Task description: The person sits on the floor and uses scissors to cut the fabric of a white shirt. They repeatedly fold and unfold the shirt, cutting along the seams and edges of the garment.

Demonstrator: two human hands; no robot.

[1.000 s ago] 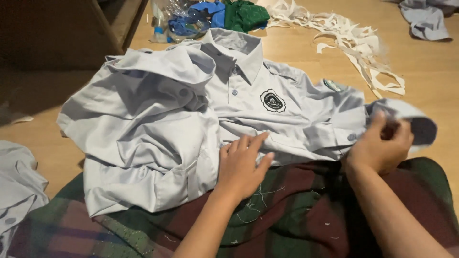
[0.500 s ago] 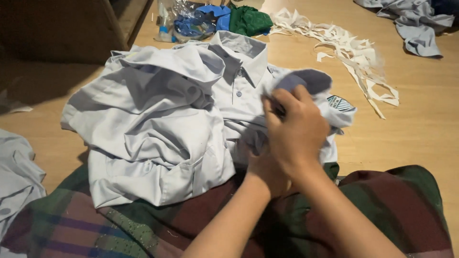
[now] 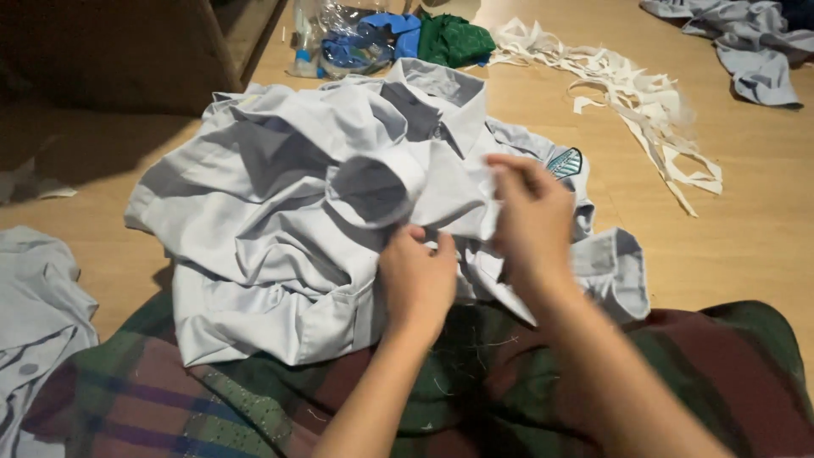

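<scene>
Two hands worked at one pale grey shirt (image 3: 280, 212) that lay crumpled on the wooden floor (image 3: 763, 220), its lower edge draped over a plaid cloth (image 3: 170, 399) nearest the person. The right hand (image 3: 532, 222) had its fingers (image 3: 509, 170) pinched shut on a fold of the shirt's fabric near the middle, lifting it a little. The left hand (image 3: 417, 280) pressed down just beside it, fingers curled into the cloth below the rolled sleeve cuff (image 3: 377, 188); it looked to be gripping, though the fingertips were buried in the folds. By the look of it, the step in hand was gathering the sleeve inward over the shirt's body. A next move would call for a flat, smoothing hand, as the fabric was badly bunched. Beyond lay white cloth strips (image 3: 636, 93), a green and blue bundle (image 3: 424, 38) and more grey garments (image 3: 746, 42).
</scene>
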